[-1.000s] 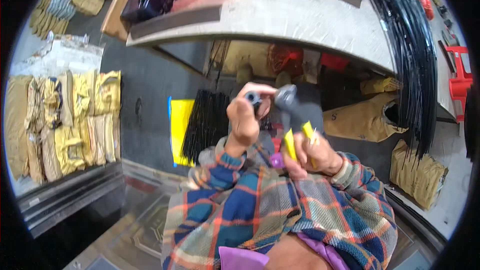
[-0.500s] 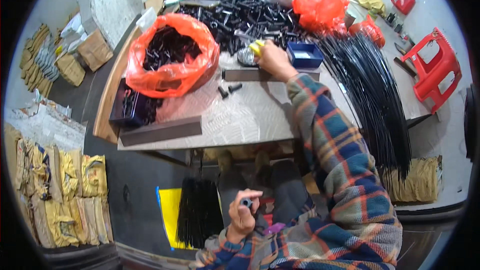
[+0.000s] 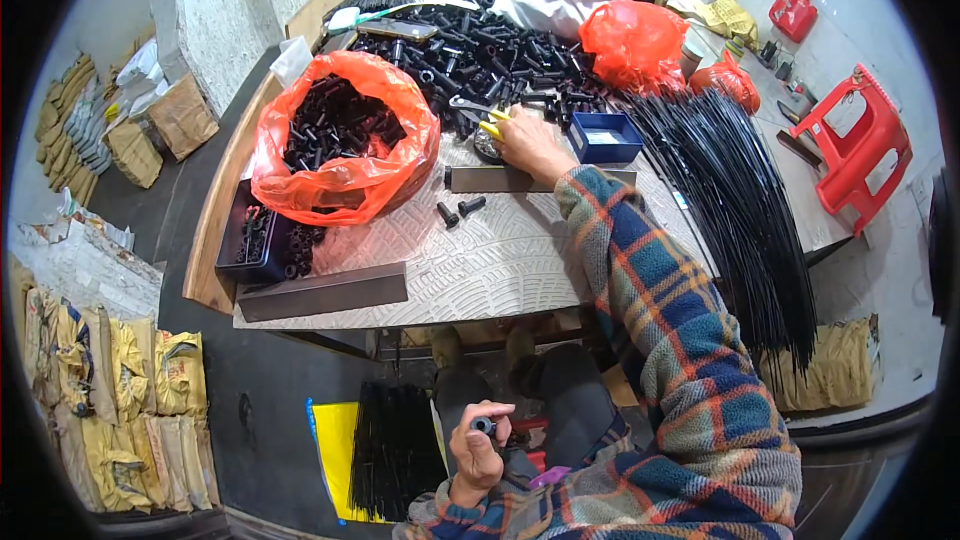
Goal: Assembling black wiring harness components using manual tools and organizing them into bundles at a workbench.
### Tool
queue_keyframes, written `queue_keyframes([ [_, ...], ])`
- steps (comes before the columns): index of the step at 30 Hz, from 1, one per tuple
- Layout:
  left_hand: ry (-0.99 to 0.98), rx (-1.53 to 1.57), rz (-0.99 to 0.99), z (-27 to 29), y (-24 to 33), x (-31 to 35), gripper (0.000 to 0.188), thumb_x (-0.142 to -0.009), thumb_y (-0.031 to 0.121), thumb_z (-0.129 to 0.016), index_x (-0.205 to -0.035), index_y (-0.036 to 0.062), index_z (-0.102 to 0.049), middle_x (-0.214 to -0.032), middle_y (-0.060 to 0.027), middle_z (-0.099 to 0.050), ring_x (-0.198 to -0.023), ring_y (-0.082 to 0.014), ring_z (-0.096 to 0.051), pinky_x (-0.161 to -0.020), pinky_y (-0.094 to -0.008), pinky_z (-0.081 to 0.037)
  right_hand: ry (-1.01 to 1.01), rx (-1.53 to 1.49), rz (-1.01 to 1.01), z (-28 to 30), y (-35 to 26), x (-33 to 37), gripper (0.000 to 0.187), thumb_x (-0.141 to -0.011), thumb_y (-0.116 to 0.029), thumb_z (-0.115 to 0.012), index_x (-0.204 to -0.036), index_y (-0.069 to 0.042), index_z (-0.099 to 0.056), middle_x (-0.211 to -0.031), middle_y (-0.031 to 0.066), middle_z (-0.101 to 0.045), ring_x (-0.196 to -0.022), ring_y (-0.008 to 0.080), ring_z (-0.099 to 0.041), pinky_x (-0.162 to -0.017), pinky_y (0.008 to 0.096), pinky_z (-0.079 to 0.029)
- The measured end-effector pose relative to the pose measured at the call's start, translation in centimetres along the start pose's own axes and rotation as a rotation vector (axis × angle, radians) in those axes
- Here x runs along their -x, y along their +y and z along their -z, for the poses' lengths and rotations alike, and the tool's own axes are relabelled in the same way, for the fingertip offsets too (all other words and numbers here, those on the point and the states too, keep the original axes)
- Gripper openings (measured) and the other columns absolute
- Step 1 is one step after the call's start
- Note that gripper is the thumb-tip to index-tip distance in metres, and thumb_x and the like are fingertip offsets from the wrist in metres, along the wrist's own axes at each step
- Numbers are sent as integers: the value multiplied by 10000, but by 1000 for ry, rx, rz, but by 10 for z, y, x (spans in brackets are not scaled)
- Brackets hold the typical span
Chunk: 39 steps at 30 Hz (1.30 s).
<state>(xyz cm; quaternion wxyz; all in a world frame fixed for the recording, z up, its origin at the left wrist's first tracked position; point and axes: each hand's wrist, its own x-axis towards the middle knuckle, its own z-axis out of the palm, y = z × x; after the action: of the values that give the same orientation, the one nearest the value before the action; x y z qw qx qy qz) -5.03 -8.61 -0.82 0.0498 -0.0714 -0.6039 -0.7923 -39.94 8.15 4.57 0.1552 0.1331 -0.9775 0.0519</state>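
Down by my lap, my left hand (image 3: 477, 455) is closed around a small black tubular part (image 3: 482, 427), its open end facing up. My right hand (image 3: 532, 145) reaches across the table and grips a yellow-handled metal tool (image 3: 494, 127), whose kind is hard to make out. Beneath that tool sits a small round dish (image 3: 486, 150) with shiny contents, partly covered by my fingers. A grey metal bar (image 3: 490, 180) lies just nearer than my right hand. Two loose black bolt-like parts (image 3: 470, 206) rest on the table, nearer me than the bar.
A big pile of black parts (image 3: 470, 50) covers the far table. On the left stand an open red bag (image 3: 345, 202) of such parts and a dark box (image 3: 238, 250). A blue tray (image 3: 610, 153) and long black strands (image 3: 730, 170) lie at right, near a red stool (image 3: 860, 140).
My right hand has drawn slightly left at the dish, and the tool's metal end now shows above it. The view has tilted up a little. My left hand still holds its part.
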Motion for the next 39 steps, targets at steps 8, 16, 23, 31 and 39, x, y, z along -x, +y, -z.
queue_keyframes([
  [8,10,7,-29,-1,-1,1,575,-915,485,-290,-914,-48,-506,-604,-48,-420,-513,-102,-381,-470,-240,-299,61,-80,25,5,6,5,197,-749,-215,-594,-818,-30,-605,-914,162,-534,-809,330,-567,-681,430,-451],
  [16,21,-5,-52,-1,-2,2,563,-929,460,-268,-920,-45,-516,-588,-43,-426,-510,-104,-389,-472,-239,-297,74,-156,-23,3,8,5,182,-750,-182,-566,-828,-22,-603,-890,160,-543,-834,331,-556,-692,427,-440],
  [23,34,19,-20,3,6,11,595,-901,519,-299,-919,-44,-489,-628,-50,-418,-527,-106,-381,-480,-241,-315,77,-176,18,7,-3,8,224,-770,-218,-523,-854,-22,-595,-889,172,-540,-825,345,-561,-689,437,-440],
  [31,56,58,-50,1,15,2,604,-896,540,-278,-916,-27,-486,-610,-38,-393,-507,-98,-340,-477,-234,-299,284,-733,-68,14,18,25,252,-814,-264,-625,-846,-23,-563,-671,12,-509,-607,125,-495,-536,280,-403],
  [39,-20,1,2,-10,49,0,707,-890,569,-242,-1123,-63,-459,-647,-30,-429,-560,-83,-373,-505,-195,-301,188,-1063,333,104,-104,248,112,-652,-16,-693,-722,-15,-606,-815,102,-531,-770,203,-521,-693,297,-421],
])
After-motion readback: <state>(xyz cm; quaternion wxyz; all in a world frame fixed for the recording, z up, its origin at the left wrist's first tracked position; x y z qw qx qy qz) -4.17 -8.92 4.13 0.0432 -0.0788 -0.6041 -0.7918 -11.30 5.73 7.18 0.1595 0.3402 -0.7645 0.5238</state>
